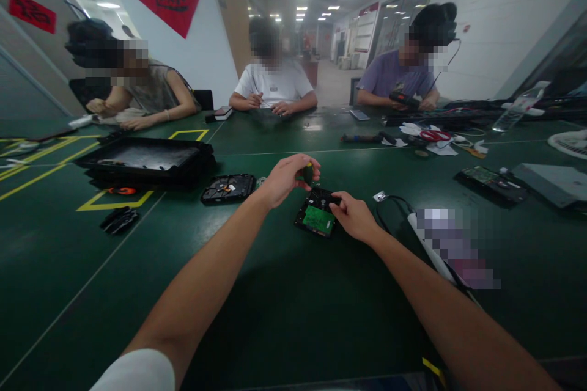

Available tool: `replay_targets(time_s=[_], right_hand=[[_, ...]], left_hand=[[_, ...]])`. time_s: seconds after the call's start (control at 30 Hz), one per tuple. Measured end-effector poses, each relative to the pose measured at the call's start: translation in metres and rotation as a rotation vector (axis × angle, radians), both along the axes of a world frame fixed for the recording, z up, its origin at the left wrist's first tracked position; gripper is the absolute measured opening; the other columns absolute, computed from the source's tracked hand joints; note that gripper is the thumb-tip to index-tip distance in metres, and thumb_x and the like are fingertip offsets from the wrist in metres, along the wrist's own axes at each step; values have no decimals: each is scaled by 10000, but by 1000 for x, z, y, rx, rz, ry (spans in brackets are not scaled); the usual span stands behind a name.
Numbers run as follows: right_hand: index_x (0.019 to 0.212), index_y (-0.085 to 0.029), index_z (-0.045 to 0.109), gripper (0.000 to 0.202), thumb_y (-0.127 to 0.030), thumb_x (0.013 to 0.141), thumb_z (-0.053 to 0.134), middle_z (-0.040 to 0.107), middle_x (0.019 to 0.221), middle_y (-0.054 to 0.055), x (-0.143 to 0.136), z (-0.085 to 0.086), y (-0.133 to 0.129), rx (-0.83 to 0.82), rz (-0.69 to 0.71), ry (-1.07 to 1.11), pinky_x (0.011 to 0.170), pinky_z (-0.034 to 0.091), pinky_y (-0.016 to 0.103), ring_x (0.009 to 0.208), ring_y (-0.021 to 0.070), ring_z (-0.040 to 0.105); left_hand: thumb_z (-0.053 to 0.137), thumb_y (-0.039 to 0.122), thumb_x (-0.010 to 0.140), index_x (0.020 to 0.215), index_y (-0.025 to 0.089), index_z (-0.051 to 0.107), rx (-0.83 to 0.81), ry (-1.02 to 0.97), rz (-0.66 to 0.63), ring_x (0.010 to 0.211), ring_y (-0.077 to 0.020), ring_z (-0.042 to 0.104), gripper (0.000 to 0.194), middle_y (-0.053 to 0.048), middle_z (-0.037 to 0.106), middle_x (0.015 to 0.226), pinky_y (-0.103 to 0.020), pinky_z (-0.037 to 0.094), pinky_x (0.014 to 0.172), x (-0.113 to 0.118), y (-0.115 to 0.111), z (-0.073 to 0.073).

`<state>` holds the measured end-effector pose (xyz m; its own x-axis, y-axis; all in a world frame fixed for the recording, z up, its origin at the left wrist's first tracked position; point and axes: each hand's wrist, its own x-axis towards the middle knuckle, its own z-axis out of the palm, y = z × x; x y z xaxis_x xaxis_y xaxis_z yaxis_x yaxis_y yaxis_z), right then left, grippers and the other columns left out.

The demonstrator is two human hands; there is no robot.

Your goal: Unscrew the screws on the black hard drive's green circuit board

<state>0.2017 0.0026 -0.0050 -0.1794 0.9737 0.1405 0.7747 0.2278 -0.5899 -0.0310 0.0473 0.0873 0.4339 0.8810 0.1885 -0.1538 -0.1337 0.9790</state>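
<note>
A hard drive [320, 220] with a green circuit board lies on the green table in front of me. My left hand [284, 179] is closed around the dark handle of a screwdriver [309, 173] with a yellow end, held upright over the far edge of the drive. Whether its tip touches a screw is too small to tell. On the drive's right side, my right hand [352, 215] grips the edge between thumb and fingers. Left of my left hand lies a second hard drive [228, 188], partly beside my forearm.
Stacked black trays [147, 156] stand at the left, near an orange-handled tool [121, 191] and a small black part [120, 220]. To the right are a power strip [433, 250] with a cable, a dark device [490, 186] and a grey metal box [553, 183]. Three people sit opposite.
</note>
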Motion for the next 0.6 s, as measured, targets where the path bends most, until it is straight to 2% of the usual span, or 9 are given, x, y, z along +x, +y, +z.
replay_targets(time_s=[0.2, 0.3, 0.43, 0.5, 0.6], right_hand=[[1365, -213, 622, 351, -342, 1045, 563, 705, 809, 2, 1, -1, 0, 20, 18, -6, 641, 392, 289, 702, 168, 622], [1368, -248, 646, 349, -350, 1050, 544, 732, 867, 15, 2, -2, 1, 35, 27, -18, 651, 402, 293, 720, 173, 631], [1337, -273, 689, 349, -378, 1074, 486, 774, 1058, 37, 2, -5, 3, 66, 54, 5, 713, 452, 302, 803, 183, 668], [1326, -273, 708, 354, -381, 1075, 483, 777, 1120, 44, 2, -5, 3, 77, 65, -1, 731, 464, 309, 827, 190, 677], [1352, -278, 708, 368, -384, 1073, 491, 784, 1092, 50, 2, -2, 2, 67, 80, -40, 711, 453, 309, 813, 195, 676]], left_hand=[[692, 376, 886, 974, 163, 729, -46, -30, -18, 907, -207, 684, 234, -92, 711, 951, -260, 557, 624, -1, -1, 2], [736, 406, 866, 947, 167, 701, -20, 22, 53, 830, -180, 667, 255, -75, 699, 910, -239, 532, 590, 1, 0, 2], [803, 393, 806, 901, 185, 646, 23, 43, 193, 760, -148, 616, 278, -25, 641, 846, -237, 533, 590, 2, 2, -1], [790, 356, 800, 944, 200, 652, 46, 35, 204, 762, -147, 609, 253, -12, 632, 845, -225, 518, 577, 1, 2, -1], [711, 330, 829, 1000, 212, 695, 58, 58, 171, 786, -157, 626, 209, -26, 671, 894, -214, 482, 556, -1, 1, 1]])
